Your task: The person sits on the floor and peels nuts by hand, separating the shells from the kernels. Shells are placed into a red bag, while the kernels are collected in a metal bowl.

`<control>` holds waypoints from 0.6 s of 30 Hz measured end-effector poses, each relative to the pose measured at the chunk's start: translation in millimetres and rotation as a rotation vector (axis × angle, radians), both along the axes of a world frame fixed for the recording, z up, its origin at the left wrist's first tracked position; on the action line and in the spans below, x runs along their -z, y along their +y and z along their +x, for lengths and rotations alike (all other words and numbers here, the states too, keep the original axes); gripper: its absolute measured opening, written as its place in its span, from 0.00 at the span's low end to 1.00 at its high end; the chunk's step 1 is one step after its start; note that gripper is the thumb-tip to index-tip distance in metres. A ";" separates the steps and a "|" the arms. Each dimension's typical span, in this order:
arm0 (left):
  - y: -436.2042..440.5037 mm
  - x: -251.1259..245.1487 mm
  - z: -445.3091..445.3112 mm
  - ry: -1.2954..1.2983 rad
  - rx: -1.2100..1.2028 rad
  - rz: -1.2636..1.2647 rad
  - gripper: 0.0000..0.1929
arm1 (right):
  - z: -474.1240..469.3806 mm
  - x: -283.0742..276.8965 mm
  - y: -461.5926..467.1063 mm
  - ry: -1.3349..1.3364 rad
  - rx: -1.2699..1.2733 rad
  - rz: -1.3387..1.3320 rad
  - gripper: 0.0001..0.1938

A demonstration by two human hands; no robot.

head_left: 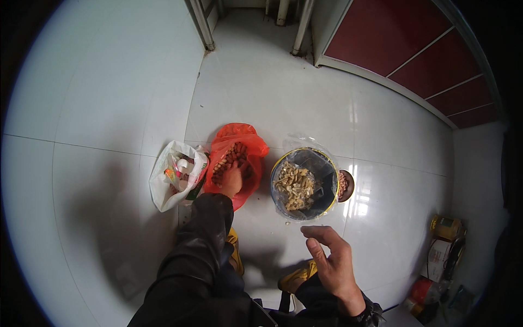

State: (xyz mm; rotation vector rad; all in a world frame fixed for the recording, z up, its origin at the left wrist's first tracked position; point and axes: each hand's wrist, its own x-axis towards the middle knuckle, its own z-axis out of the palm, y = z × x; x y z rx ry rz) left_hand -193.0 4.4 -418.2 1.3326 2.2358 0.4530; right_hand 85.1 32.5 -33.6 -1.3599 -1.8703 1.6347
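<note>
My left hand (232, 180) reaches into a red plastic bag (259, 152) of unshelled peanuts (234, 154); its fingertips are among the nuts and partly hidden. Near my knees my right hand (333, 255) hangs in the air with thumb and fingers apart, holding nothing. In front of it stands a bin (336, 175) with a yellow rim and a clear plastic liner, and broken peanut shells (295, 186) lie inside. A bowl of shelled peanuts (343, 186) sits on the floor against the bin's right side, partly hidden by it.
A white bag (159, 192) with wrappers and eggshell-like pieces stands left of the red bag. Dark red cabinets (392, 36) and metal legs (303, 28) are at the far side. A jar (447, 227), a box (438, 255) and other packages line the right wall. My yellow shoes (297, 278) are below.
</note>
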 end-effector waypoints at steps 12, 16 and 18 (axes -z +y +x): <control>-1.8 36.2 2.2 -0.074 -0.205 0.052 0.17 | -0.2 -2.0 -0.9 -0.034 -0.038 0.012 0.12; -5.1 22.5 -1.5 0.219 0.086 0.039 0.16 | 1.1 -4.5 -1.6 -0.048 -0.061 0.009 0.12; -6.6 15.9 -5.4 0.085 0.031 0.087 0.16 | 1.4 -5.0 -2.0 -0.055 -0.068 0.015 0.12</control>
